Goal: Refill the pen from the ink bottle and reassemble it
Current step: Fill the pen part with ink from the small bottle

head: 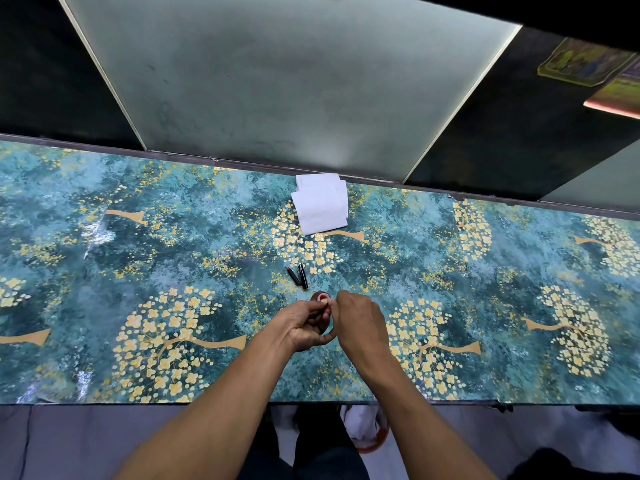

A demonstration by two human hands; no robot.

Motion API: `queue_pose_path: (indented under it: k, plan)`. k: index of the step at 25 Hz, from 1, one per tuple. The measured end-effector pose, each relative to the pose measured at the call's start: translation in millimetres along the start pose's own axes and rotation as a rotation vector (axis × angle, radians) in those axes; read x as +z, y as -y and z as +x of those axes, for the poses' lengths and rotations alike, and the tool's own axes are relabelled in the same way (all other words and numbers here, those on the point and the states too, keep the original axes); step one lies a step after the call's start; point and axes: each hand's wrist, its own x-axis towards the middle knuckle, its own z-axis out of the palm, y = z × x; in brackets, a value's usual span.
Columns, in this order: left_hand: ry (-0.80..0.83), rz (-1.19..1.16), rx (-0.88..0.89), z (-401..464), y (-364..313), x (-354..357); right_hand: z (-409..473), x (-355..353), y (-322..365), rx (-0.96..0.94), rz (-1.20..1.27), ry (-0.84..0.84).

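My left hand [304,327] grips a small dark ink bottle [325,329] just above the patterned table, near its front edge. My right hand [360,322] is right beside it, fingers curled down over the bottle's mouth. They pinch a small pen part that the hand itself hides. Just beyond the hands a round reddish bottle cap [321,297] lies on the table with its pale inside up. Two loose pen pieces lie farther back: a black barrel with a red end [293,275] and a black pen cap [303,276].
A stack of white folded tissues [320,204] lies near the table's far edge. The table [138,258] has a teal cover with golden trees. Behind it stands a frosted glass panel [277,81]. My legs and the floor show below the front edge.
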Motion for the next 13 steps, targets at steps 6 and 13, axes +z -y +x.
queue_pose_path:
  k: [6, 13]
  plan:
    - [-0.006, 0.011, -0.010, -3.9, 0.1, 1.4, -3.6, -3.6, -0.3, -0.033, 0.099, 0.003]
    - [-0.005, 0.017, -0.002, -3.9, 0.2, 0.7, -0.5, -1.4, 1.0, 0.002, 0.010, 0.000]
